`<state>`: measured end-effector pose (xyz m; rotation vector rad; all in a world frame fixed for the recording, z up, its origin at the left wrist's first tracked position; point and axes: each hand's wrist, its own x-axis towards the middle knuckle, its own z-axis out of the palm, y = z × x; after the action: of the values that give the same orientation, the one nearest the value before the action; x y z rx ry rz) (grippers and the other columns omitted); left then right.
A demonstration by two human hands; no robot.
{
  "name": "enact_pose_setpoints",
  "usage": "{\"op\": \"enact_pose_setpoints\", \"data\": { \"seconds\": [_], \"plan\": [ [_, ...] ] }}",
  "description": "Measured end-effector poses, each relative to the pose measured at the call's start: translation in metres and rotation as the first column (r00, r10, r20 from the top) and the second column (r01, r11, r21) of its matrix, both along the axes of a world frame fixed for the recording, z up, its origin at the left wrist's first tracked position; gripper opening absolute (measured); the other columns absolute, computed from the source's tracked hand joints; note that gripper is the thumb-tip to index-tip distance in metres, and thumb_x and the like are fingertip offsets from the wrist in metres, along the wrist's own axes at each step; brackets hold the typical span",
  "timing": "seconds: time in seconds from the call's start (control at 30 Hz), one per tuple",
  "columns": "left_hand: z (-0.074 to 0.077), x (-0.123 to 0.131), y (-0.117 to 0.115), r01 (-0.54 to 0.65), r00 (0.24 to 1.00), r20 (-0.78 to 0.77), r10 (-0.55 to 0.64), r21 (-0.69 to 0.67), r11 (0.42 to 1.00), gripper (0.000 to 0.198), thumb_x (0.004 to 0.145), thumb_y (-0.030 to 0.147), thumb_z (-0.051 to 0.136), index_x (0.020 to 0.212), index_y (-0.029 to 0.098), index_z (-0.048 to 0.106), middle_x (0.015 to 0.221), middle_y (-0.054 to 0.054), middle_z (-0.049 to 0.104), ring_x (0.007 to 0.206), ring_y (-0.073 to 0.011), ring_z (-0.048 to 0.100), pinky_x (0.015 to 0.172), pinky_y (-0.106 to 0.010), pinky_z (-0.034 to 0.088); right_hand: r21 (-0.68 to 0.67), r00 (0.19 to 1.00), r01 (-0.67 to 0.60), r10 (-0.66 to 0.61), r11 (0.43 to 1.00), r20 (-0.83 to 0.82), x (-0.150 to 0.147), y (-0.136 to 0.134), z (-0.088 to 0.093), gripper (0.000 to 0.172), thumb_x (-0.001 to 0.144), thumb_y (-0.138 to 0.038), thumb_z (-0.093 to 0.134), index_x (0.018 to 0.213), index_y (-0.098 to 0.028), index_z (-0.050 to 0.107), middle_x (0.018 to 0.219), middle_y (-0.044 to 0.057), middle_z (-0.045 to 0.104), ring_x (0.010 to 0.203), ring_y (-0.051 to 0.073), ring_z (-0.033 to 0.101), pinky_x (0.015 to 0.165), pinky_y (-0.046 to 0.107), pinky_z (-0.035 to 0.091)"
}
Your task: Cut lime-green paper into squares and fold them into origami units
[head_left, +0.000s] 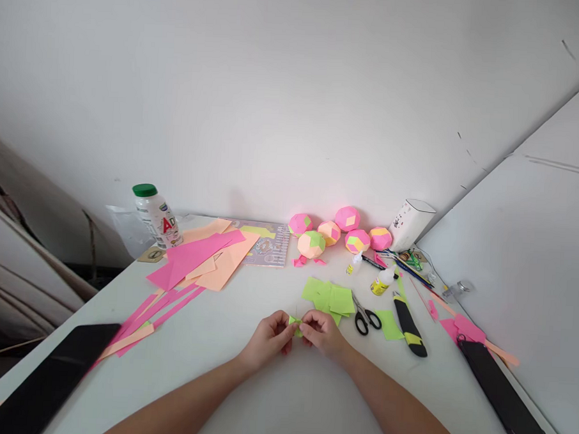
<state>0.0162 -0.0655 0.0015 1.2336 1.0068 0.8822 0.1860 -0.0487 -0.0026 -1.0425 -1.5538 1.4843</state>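
A small piece of green paper (294, 321) is pinched between both hands at the middle of the white table. My left hand (269, 336) grips its left side with thumb and fingers. On its right side, my right hand (321, 332) pinches it the same way, the fingertips nearly touching those of the left. Just beyond the hands lie several green paper squares (331, 298). Black-handled scissors (366, 315) rest beside them, and another green square (390, 325) lies further right. The folds of the held paper are partly hidden by the fingers.
Several pink, orange and green paper balls (328, 233) stand by the wall. Pink and orange sheets (206, 255), a white bottle (159, 219) and a black phone (55, 373) are at left. Glue bottles (381, 282), a cutter (410, 328) and a dark case (500, 389) lie right.
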Motion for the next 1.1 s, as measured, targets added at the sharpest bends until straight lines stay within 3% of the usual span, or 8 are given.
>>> {"op": "enact_pose_setpoints", "data": {
  "seconds": [0.27,0.63,0.87,1.1],
  "plan": [
    [0.001,-0.002,0.0,0.023,1.0,-0.002,-0.023,-0.005,1.0,0.038,0.079,0.054,0.055,0.067,0.02,0.043,0.048,0.004,0.056,0.045,-0.011,0.049,0.05,-0.023,0.037,0.008,0.998,0.017,-0.018,1.0,0.063,-0.003,-0.006,0.008,0.027,0.075,-0.039,0.063,0.064,-0.019,0.048,0.051,-0.006,0.045,0.046,0.008,0.038,0.044,0.022,0.029],
    [0.012,0.0,-0.001,-0.01,0.999,-0.035,0.01,-0.006,1.0,0.037,0.077,0.053,0.058,0.066,0.019,0.049,0.05,0.004,0.055,0.047,-0.0109,0.051,0.05,-0.023,0.04,0.068,0.995,-0.031,0.024,0.997,0.099,-0.003,-0.003,0.008,0.026,0.075,-0.036,0.061,0.062,-0.019,0.046,0.054,-0.005,0.042,0.047,0.008,0.035,0.043,0.022,0.028],
    [0.006,-0.008,-0.002,0.041,0.999,-0.011,-0.041,0.01,0.999,0.035,0.079,0.05,0.057,0.068,0.018,0.05,0.05,0.003,0.056,0.047,-0.0105,0.05,0.051,-0.023,0.041,0.114,0.993,-0.009,-0.004,0.993,0.115,-0.007,-0.005,0.008,0.025,0.074,-0.033,0.062,0.06,-0.019,0.046,0.056,-0.005,0.043,0.048,0.008,0.035,0.044,0.022,0.028],
    [0.006,-0.01,-0.004,0.047,0.999,0.008,-0.047,0.011,0.999,0.035,0.079,0.05,0.058,0.068,0.018,0.05,0.051,0.002,0.055,0.048,-0.0105,0.049,0.051,-0.023,0.04,0.071,0.996,0.019,-0.024,0.997,0.081,-0.006,-0.008,0.009,0.023,0.073,-0.031,0.062,0.061,-0.019,0.047,0.056,-0.005,0.043,0.049,0.009,0.035,0.045,0.023,0.028]
  ]
}}
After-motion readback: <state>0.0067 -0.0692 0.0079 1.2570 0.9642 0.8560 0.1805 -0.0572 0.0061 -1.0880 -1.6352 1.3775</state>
